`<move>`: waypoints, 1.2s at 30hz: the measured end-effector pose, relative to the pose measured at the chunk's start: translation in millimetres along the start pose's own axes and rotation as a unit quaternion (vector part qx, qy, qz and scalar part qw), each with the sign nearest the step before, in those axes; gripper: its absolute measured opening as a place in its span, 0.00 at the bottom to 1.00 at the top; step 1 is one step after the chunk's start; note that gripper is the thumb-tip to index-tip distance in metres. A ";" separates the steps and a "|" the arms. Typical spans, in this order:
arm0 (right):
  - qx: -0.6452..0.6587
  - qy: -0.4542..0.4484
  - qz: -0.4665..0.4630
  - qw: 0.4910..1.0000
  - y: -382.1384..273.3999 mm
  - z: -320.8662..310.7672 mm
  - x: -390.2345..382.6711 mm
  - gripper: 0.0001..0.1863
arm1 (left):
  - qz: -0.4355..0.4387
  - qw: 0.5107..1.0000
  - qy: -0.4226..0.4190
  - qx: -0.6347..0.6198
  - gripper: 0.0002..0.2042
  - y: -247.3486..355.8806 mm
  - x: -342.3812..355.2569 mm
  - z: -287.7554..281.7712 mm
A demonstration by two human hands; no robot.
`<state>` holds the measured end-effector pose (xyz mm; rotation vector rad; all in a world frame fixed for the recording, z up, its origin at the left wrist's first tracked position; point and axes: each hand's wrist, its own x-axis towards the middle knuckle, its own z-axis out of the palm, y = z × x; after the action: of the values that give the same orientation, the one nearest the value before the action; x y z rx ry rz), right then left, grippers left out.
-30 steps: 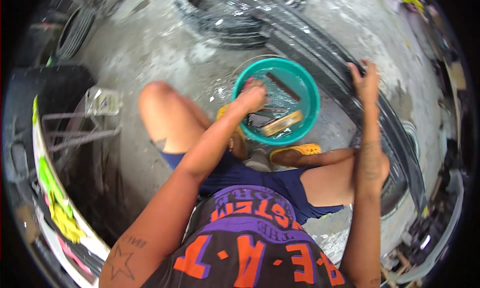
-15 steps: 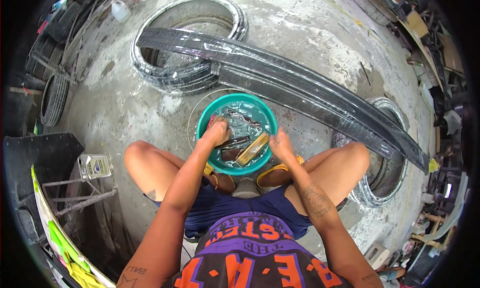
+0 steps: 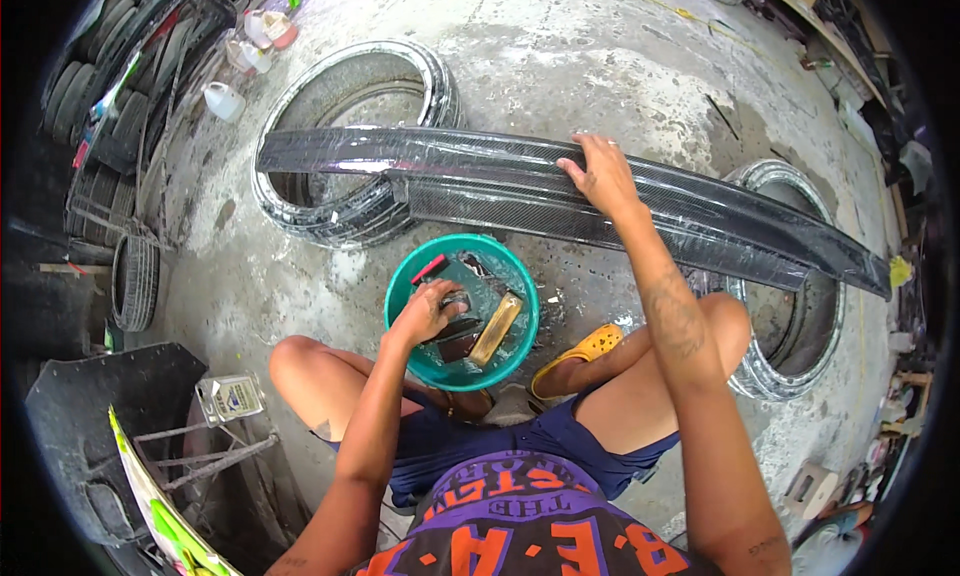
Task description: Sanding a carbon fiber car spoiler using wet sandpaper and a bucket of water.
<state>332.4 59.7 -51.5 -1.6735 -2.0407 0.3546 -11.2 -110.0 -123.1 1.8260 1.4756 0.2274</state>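
Note:
A teal basin of water sits on the concrete floor between my knees. My left hand reaches into it and closes on a dark wet piece, likely sandpaper or a pad. A tan block and a red-edged dark piece also lie in the basin. My right hand rests flat, fingers spread, on a long glossy black carbon-weave panel. The panel spans two tyres, one at the left and one at the right.
Plastic jugs stand at the far left near stacked tyres. A clear container and a metal frame sit by my left knee. A yellow clog is on my right foot. Clutter lines the right edge.
My right hand left the basin and moved up onto the black panel. My left hand stayed in the basin. The view tilted so the panel sits lower in the picture.

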 end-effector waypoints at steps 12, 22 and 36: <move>-0.064 -0.144 -0.309 0.938 28.2 55.2 -9.9 0.43 | 0.178 0.968 0.111 0.139 0.20 189.7 66.6 -64.6; -0.114 -0.187 -0.172 0.960 132.8 -125.1 -46.0 0.30 | -0.086 0.975 0.082 0.187 0.15 -34.1 21.9 48.7; -0.123 -0.218 -0.013 0.968 115.2 -71.9 33.2 0.42 | 0.122 0.969 0.201 -0.069 0.21 32.0 34.0 -76.0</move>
<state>462.1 110.5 -39.1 -1.8371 -2.5116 0.5143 -19.3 -47.2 -60.3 1.9184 1.4489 0.8451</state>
